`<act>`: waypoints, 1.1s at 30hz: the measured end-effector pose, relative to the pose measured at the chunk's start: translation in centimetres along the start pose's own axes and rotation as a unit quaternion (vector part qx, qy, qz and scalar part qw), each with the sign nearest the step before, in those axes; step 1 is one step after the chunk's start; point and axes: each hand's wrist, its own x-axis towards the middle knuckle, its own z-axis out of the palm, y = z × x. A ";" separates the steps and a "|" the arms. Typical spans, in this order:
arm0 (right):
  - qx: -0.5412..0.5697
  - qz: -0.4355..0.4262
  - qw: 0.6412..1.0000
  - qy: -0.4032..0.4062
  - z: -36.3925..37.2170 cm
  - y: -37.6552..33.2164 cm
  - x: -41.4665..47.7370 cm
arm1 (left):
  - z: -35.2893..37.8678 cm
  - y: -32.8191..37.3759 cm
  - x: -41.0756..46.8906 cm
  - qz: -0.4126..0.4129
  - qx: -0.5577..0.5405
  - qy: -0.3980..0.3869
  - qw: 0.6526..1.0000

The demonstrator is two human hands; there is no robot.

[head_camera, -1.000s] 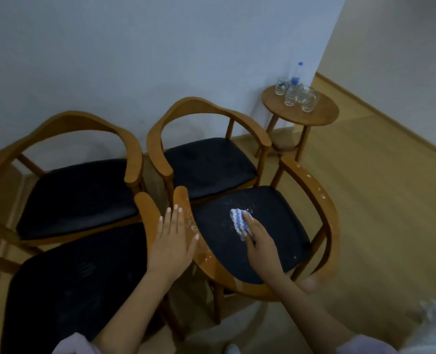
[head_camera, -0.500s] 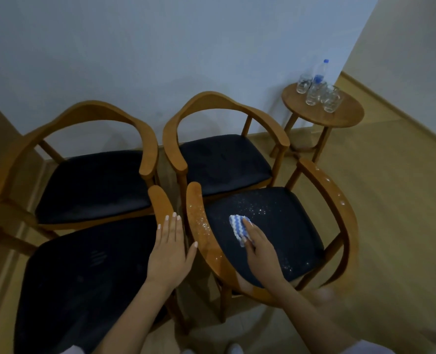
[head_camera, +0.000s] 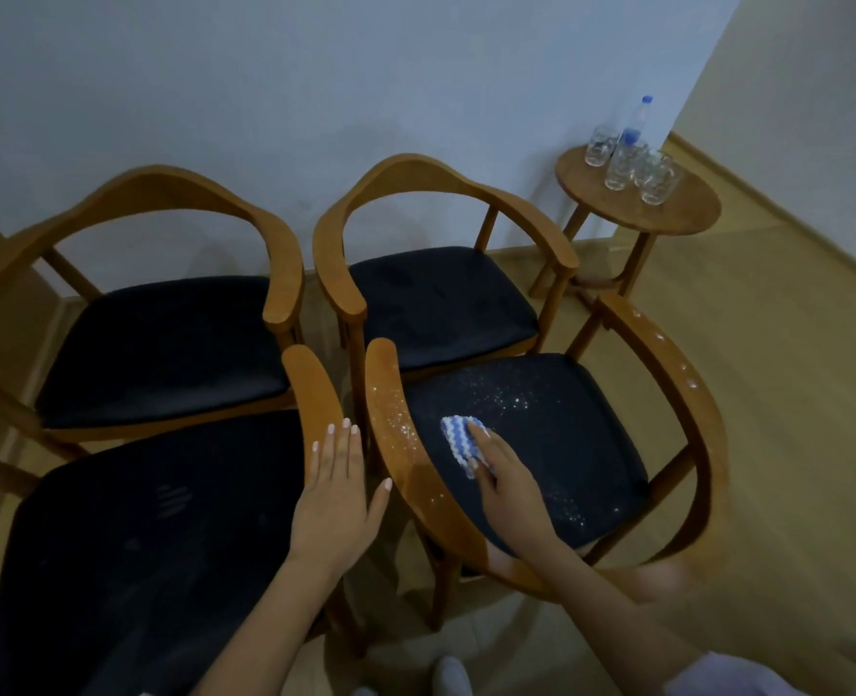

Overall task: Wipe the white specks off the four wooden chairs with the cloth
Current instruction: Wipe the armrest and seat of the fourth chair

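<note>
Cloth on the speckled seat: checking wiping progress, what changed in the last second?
The right hand drew the cloth slightly back toward the person across the seat. The left hand stayed flat on the neighbouring chair's armrest; white specks remain.

left hand (head_camera: 338, 494) flat, right hand (head_camera: 509, 494) seemingly pressing

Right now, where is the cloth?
In the head view, the cloth is right of centre on the near right chair's dark seat, under the right hand, beside the speckled armrest.
</note>
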 end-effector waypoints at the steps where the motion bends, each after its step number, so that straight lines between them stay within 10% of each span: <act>1: 0.003 -0.006 1.000 -0.004 0.3 0.3 0.2 | 0.7 0.1 0.1 -0.001 -0.001 -0.004 1.000; 33: -0.138 -0.185 0.950 -0.208 5.6 4.3 0.1 | 11.1 -4.0 1.6 -0.020 -0.007 0.013 1.000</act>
